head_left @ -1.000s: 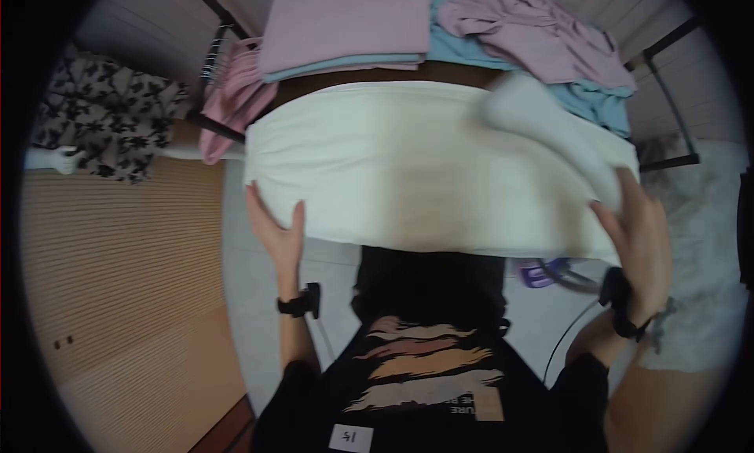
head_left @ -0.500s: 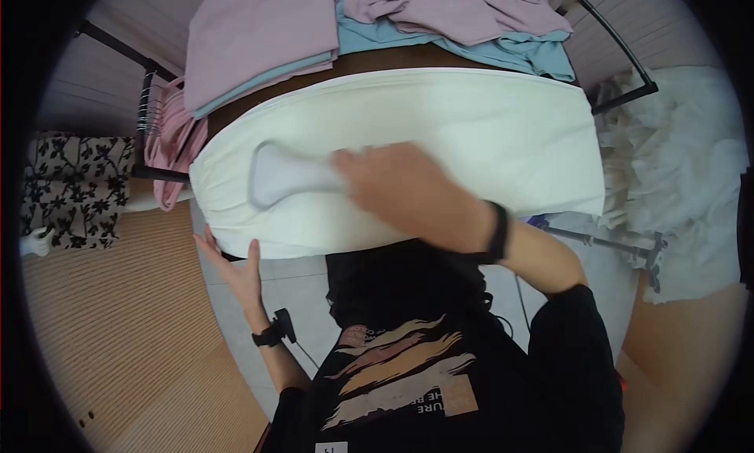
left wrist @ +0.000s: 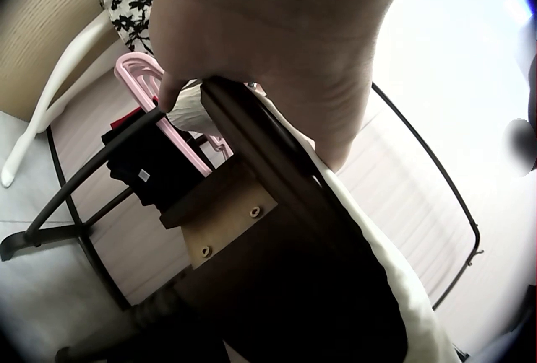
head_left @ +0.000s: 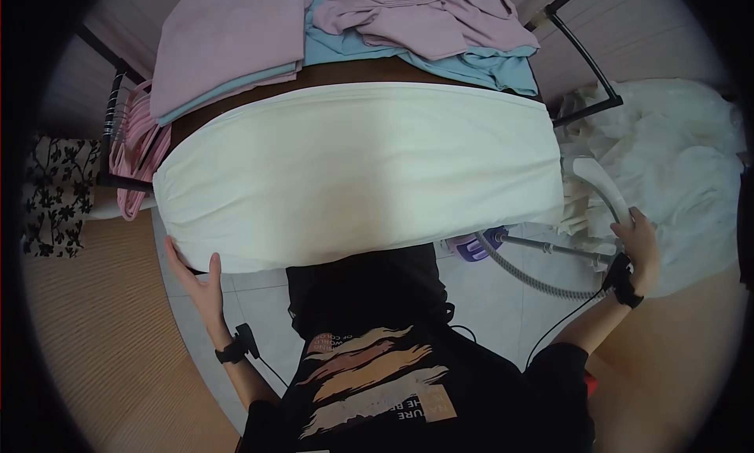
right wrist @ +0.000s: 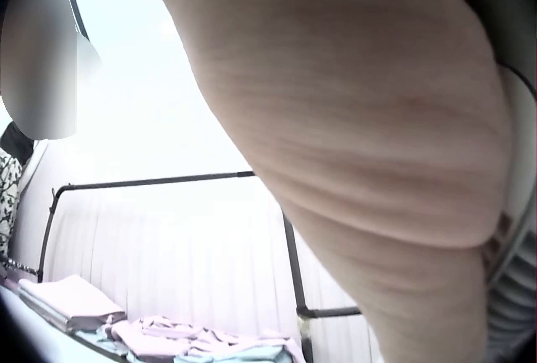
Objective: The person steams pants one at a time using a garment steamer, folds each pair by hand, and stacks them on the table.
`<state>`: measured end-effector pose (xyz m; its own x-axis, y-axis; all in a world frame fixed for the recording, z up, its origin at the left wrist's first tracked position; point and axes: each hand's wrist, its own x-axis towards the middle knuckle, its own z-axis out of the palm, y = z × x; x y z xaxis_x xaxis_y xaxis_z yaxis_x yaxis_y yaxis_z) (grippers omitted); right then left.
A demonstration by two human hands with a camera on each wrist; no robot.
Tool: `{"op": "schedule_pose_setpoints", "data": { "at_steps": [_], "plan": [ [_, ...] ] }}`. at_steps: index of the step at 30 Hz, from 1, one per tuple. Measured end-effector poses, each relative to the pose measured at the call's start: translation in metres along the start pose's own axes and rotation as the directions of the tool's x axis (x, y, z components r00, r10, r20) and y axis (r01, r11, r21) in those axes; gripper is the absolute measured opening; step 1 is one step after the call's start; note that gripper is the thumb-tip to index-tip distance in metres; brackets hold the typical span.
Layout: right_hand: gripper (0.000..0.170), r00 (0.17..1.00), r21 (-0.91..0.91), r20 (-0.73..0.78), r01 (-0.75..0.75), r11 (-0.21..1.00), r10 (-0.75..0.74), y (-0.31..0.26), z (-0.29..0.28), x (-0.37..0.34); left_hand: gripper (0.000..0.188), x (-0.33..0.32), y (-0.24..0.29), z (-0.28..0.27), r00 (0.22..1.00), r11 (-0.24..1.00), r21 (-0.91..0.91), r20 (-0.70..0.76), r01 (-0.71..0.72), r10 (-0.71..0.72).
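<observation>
A white cloth point(head_left: 455, 162) is stretched over a dark board point(head_left: 338, 74), its front edge hanging toward the person. My left hand point(head_left: 203, 292) grips the board's front left corner, thumb and fingers on either side of the edge; the left wrist view shows the dark underside point(left wrist: 260, 149) below the palm. Off the board's right end, my right hand point(head_left: 642, 249) holds the handle of a white garment steamer head point(head_left: 595, 176). A ribbed grey hose point(head_left: 542, 284) runs from near that hand to a purple steamer base point(head_left: 475, 247) on the floor.
Folded pink and blue cloths point(head_left: 232, 40) and a crumpled pink garment point(head_left: 424, 17) lie along the back. Pink hangers point(head_left: 137, 143) hang at the left of the black frame point(head_left: 585, 56). White ruffled fabric point(head_left: 667, 178) fills the right side. A metal pole point(head_left: 550, 247) lies low.
My right hand swept the steamer head left across the white cloth, then back right past the board's end. My left hand stays at the left front corner while the head view shifts.
</observation>
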<state>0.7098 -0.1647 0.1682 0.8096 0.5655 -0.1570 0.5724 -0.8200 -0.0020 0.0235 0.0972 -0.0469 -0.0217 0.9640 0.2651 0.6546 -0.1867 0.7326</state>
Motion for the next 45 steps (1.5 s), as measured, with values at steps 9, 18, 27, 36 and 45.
{"op": "schedule_pose_setpoints", "data": {
  "at_steps": [9, 18, 27, 36, 45],
  "plan": [
    [0.046, 0.69, 0.203, -0.07, 0.717, 0.667, -0.72, -0.264, 0.025, -0.097, 0.121, -0.004, -0.005, -0.009, 0.995, 0.995, -0.087, 0.078, -0.054, 0.061],
    [0.02, 0.125, 0.224, -0.211, 0.972, 0.077, -0.969, -0.456, 0.119, -0.174, 0.142, -0.01, -0.016, -0.007, 0.996, 0.931, -0.36, 0.076, 0.067, -0.043],
    [0.05, 0.462, 0.244, -0.03, 0.863, 0.442, -0.886, -0.266, 0.09, -0.066, 0.13, -0.004, -0.015, -0.005, 0.996, 0.989, -0.138, 0.059, -0.061, 0.07],
    [0.057, 0.995, -0.082, 0.049, 0.093, 0.992, -0.09, 0.058, 0.04, -0.014, 0.129, -0.002, -0.008, -0.006, 0.996, 0.996, -0.06, 0.061, -0.064, 0.068],
    [0.052, 0.793, 0.167, 0.013, 0.599, 0.783, -0.609, -0.223, 0.033, -0.095, 0.117, -0.007, -0.007, -0.011, 0.998, 0.9, -0.434, 0.059, 0.036, -0.012]
  ]
}}
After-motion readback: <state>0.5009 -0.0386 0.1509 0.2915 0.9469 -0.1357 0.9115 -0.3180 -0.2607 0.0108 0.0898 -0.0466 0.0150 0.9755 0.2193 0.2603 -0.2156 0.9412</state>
